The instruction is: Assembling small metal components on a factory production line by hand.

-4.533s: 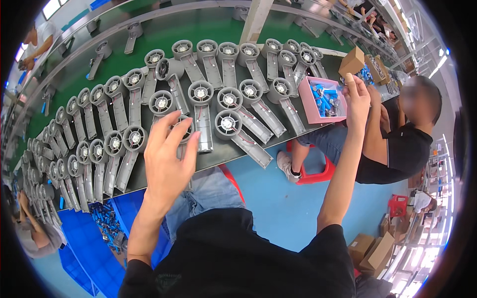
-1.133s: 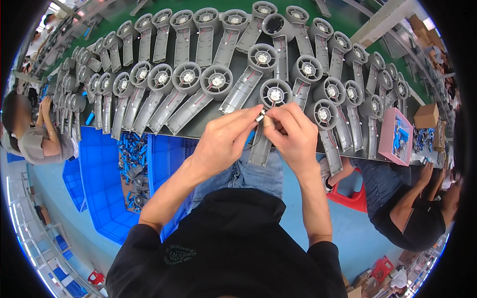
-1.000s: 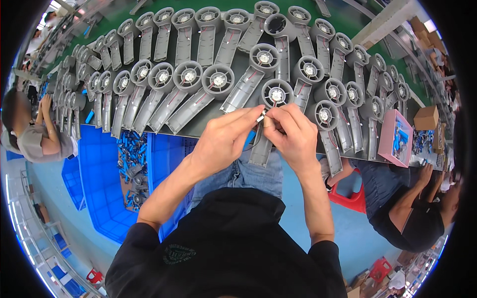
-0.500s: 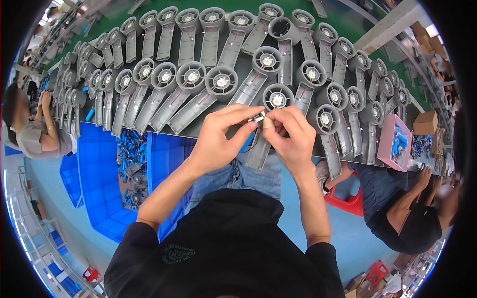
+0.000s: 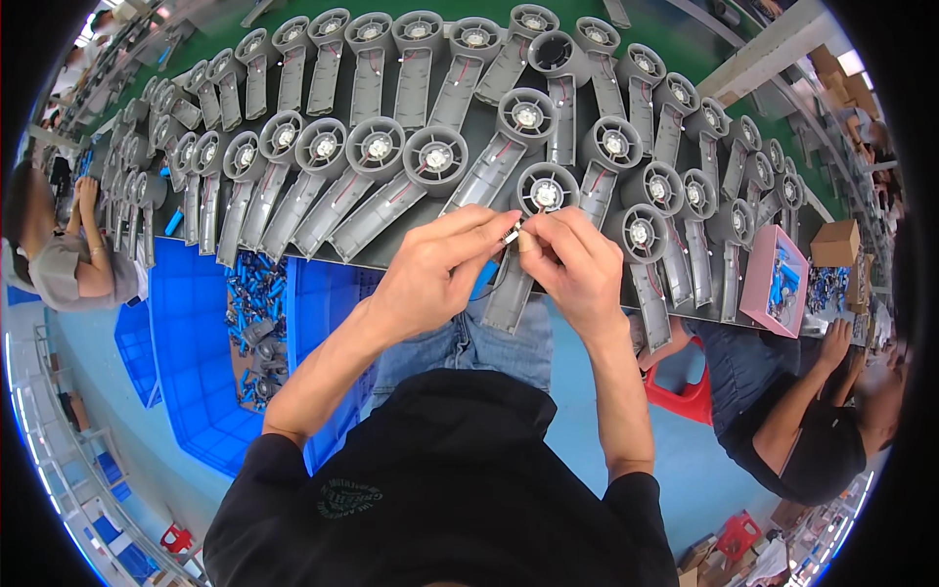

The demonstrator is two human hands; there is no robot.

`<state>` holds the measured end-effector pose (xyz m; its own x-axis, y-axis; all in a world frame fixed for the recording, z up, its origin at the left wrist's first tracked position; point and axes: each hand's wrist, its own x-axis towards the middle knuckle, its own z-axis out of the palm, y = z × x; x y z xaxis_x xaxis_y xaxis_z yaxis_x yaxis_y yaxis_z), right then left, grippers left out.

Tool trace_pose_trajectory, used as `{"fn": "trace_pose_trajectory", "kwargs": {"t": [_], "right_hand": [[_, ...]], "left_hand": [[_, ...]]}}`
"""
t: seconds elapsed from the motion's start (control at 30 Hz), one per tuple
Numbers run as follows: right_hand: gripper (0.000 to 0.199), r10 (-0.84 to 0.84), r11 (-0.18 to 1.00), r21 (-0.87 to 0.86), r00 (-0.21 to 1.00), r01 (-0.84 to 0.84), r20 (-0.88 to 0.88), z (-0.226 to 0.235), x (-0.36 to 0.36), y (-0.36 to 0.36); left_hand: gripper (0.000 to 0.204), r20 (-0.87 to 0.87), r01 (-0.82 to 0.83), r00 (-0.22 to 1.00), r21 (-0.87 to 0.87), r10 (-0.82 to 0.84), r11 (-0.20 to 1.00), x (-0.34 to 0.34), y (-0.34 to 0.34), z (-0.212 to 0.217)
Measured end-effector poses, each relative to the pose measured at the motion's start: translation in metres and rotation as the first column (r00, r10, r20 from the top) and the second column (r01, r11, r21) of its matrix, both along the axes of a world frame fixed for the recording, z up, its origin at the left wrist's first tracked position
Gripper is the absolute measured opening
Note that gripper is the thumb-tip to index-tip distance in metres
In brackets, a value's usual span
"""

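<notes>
Pinched between thumb and fingers of my left hand [image 5: 430, 269] is a small circuit board [image 5: 512, 233], turned nearly on edge. My right hand [image 5: 575, 266] is closed against the board's other side; its fingertips touch or grip something there too small to make out. Beneath my left fingers a blue cylindrical battery [image 5: 483, 280] shows in part; whether it is joined to the board is hidden. Just behind my hands lies a grey fan housing [image 5: 509, 298] with a round fan head and an open handle.
Rows of similar grey fan housings [image 5: 435, 161] cover the dark bench. Blue bins [image 5: 201, 362] with batteries and parts stand below left. A pink box [image 5: 751, 284] holds blue batteries at right, beside a cardboard box [image 5: 836, 243]. Co-workers sit on both sides; a red stool [image 5: 685, 396] stands right.
The circuit board has turned from lying nearly level to a steeper tilt. My left fingers have closed in around it, while my right hand has barely shifted.
</notes>
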<state>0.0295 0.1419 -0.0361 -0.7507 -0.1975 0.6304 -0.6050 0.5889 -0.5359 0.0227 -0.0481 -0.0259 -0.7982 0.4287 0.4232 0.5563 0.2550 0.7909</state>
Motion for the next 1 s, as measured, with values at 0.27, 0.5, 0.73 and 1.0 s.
{"fn": "trace_pose_trajectory", "kwargs": {"t": [0.27,0.5,0.73,1.0], "right_hand": [[0.018,0.024,1.0,-0.002,1.0,-0.024,-0.015,0.002,-0.001,0.001],[0.016,-0.026,1.0,0.011,0.999,0.027,-0.021,-0.002,0.006,-0.002],[0.015,-0.363,0.919,0.03,0.814,0.393,0.454,0.025,0.059,-0.024],[0.014,-0.067,0.779,-0.262,0.491,0.57,0.869,0.063,0.094,-0.025]], "left_hand": [[0.034,0.067,0.0,0.998,0.039,-0.003,0.999,-0.002,-0.001,0.0],[0.032,0.051,0.014,0.999,0.0,-0.014,1.0,0.001,-0.002,0.003],[0.029,0.144,-0.076,0.988,0.111,0.059,0.991,0.001,-0.003,0.0],[0.034,0.596,-0.053,0.753,0.48,-0.281,0.876,-0.009,0.003,0.036]]}}
